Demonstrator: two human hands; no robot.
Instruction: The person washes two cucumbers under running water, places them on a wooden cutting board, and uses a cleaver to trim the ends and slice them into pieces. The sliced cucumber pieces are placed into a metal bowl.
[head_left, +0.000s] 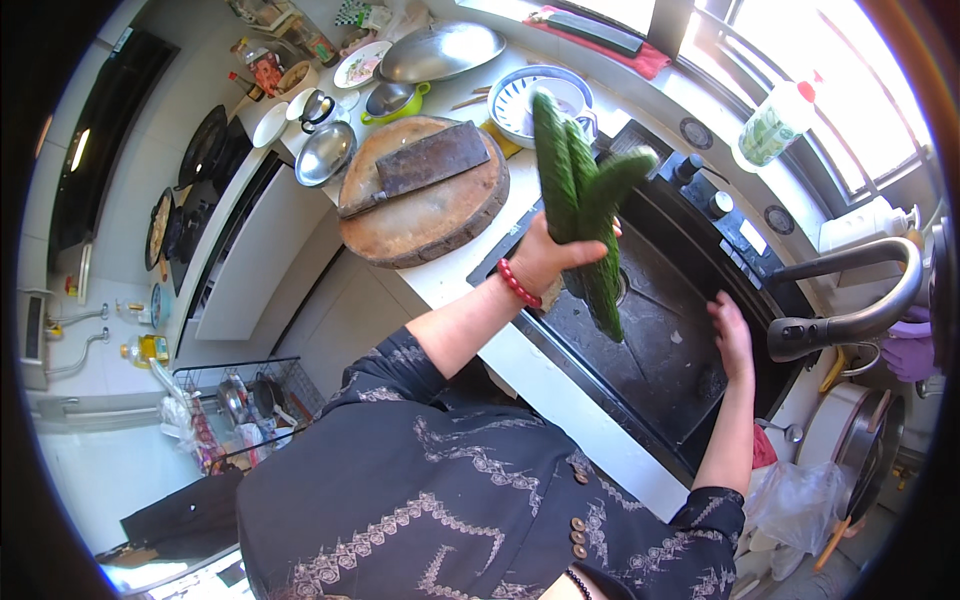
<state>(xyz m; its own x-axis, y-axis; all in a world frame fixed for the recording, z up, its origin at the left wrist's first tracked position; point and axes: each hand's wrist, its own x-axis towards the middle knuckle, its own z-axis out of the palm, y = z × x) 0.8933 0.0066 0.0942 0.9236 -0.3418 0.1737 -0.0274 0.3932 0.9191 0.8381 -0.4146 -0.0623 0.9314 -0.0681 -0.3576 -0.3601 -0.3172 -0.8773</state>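
Observation:
My left hand (551, 251), with a red bead bracelet at the wrist, grips a bunch of about three long green cucumbers (556, 169). They stand nearly upright above the near left part of a black sink (645, 360), and their lower ends hang over its basin. My right hand (731, 334) hovers at the sink's right side, slightly blurred, fingers apart and holding nothing. Close to it, the grey pull-out faucet (847, 330) curves in from the right.
Left of the sink lies a round wooden chopping board (427, 232) with a cleaver (435, 159) on it. Behind are a blue-patterned bowl (510, 101), a green-handled cup (394, 101) and a metal wok lid (442, 51). A clear plastic bag (799, 502) hangs at the right.

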